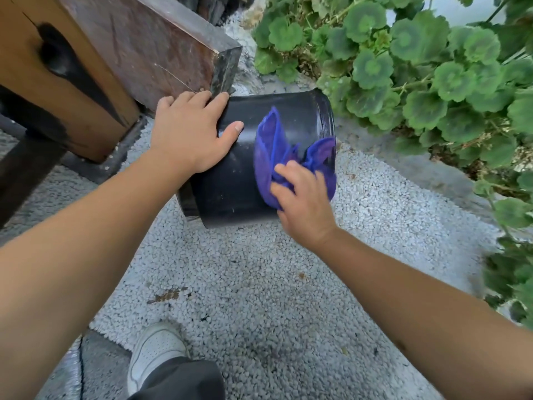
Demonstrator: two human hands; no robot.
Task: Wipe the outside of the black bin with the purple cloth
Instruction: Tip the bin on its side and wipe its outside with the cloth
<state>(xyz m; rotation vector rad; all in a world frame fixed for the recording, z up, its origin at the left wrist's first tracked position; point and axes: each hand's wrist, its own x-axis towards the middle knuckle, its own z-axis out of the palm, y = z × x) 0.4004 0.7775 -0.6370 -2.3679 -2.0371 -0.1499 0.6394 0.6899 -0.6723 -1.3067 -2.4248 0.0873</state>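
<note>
Gravel ground (259, 284) carries the black bin (230, 180), lying on its side; its opening is out of sight. Left hand (189, 134) lies spread flat on its base end. Right hand (302, 203) grips the purple cloth (271, 148) against its wall, palm hidden.

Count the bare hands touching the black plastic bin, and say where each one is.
2. The left hand rests flat on the black plastic bin near its left end; the right hand presses the purple cloth against its side.
</note>
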